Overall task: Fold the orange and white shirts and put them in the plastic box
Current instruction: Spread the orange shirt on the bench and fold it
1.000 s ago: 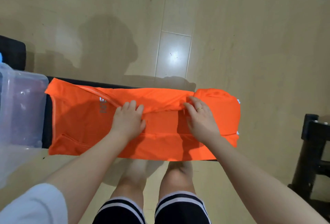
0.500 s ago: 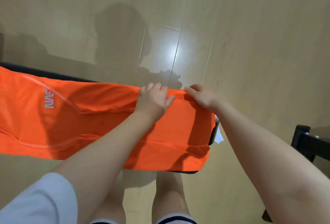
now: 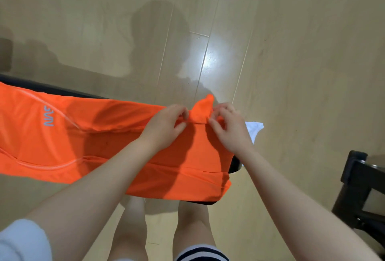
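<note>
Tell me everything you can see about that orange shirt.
The orange shirt is bright, smooth, thin-looking fabric with pale piping seams and small pale lettering. It lies lengthwise on a dark surface, its long edges folded inward, its near edge overhanging. The left hand and right hand pinch a raised flap at its far right edge.

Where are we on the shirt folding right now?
Done: the orange shirt lies flat on the dark surface with its long edges folded in. In hand: the left hand and right hand pinch its right end, lifting a peak. Left: finishing this fold, the white shirt peeking out beneath, and boxing both; no box in view.
</note>
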A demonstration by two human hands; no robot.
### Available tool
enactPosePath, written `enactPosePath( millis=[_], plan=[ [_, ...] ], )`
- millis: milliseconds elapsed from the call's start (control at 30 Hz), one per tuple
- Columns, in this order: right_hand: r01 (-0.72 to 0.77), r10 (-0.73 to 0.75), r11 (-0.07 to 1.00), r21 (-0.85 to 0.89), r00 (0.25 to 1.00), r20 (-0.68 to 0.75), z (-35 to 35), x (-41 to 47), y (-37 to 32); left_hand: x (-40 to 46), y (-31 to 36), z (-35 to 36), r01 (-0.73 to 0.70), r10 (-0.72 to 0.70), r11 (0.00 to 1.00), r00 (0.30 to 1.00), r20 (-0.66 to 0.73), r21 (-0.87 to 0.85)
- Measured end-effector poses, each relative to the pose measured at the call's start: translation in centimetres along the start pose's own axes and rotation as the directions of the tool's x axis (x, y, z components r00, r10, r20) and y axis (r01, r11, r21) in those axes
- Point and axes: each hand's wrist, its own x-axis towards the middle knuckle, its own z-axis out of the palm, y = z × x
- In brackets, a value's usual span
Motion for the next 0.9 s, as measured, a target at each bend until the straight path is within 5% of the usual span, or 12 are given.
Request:
enactPosePath(
  millis=[100,233,400,633,833,900],
  plan=[
    [-0.046,0.048,0.999,-0.023,0.993,0.106,0.7,-5.1,0.0,-2.6,-0.6,0.7,-0.085,0.085,0.996,0.986,0.144,-0.007],
    [-0.175,0.177,0.982,0.065,0.984,-0.026,1.0,-5.2,0.4,-4.4,-1.4,2.6,-0.194,0.157,0.97,0.959,0.236,0.146],
    [-0.049,0.078,0.986,-0.157,0.979,0.189,0.2,-2.4,0.2,-4.2,-1.4,3.8,-0.06,0.011,0.959,0.984,0.177,0.277],
    [0.006,-0.065,0.962,-0.273,0.976,-0.208,-1.5,-5.9,-0.5,-4.8,-0.9,3.8,-0.158,0.104,0.949,0.974,0.2,0.272],
    [-0.406,0.419,0.893,0.195,0.907,-0.031,0.5,-6.7,-2.4,-5.1,0.0,4.7,-0.264,0.206,0.905,0.958,0.199,0.335],
    [-0.522,0.526,0.847,0.102,0.85,-0.022,1.2,-4.5,-2.9,-4.6,0.0,5.4,-0.308,0.242,0.878,0.946,0.215,0.367]
  ],
)
